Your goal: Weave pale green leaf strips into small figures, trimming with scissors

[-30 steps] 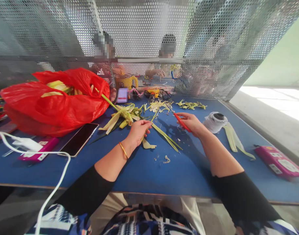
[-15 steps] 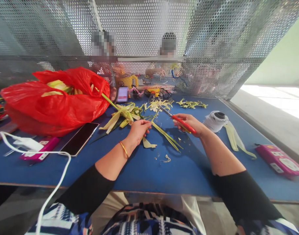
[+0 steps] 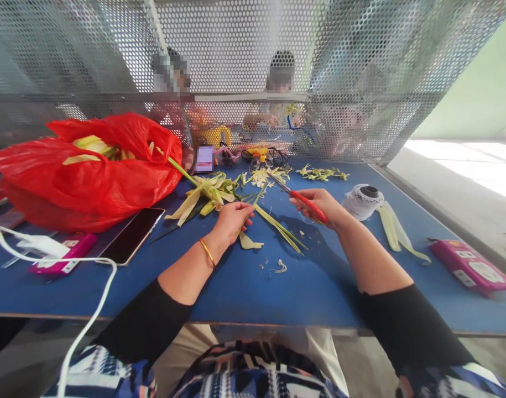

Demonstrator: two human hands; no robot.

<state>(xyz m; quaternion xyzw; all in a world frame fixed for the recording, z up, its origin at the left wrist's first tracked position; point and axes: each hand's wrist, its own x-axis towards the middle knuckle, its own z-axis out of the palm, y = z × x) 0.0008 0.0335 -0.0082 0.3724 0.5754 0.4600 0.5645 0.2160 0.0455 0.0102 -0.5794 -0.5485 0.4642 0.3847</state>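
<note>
Between its thumb and fingers, my left hand (image 3: 235, 220) pinches a small bundle of thin green plant strips (image 3: 280, 228), whose long ends fan out to the right. My right hand (image 3: 319, 203) is closed around the red handles of a pair of scissors (image 3: 296, 195). The blades point up and left, apart from the bundle and near pale shredded scraps (image 3: 264, 177). Left of the scraps is a loose heap of yellow-green husk leaves (image 3: 211, 193). One pale leaf piece (image 3: 250, 241) lies just below my left hand.
A red plastic bag (image 3: 90, 182) of leaves stands at the left, beside a dark phone (image 3: 132, 236) and a white cable (image 3: 107, 298). To the right are a white thread spool (image 3: 363, 203) and a pink packet (image 3: 470, 265). A perforated metal screen (image 3: 236, 50) rises behind, people beyond it.
The whole view has shifted slightly. My left hand keeps its pinch on the strips, and my right hand still holds the scissors in nearly the same place.
</note>
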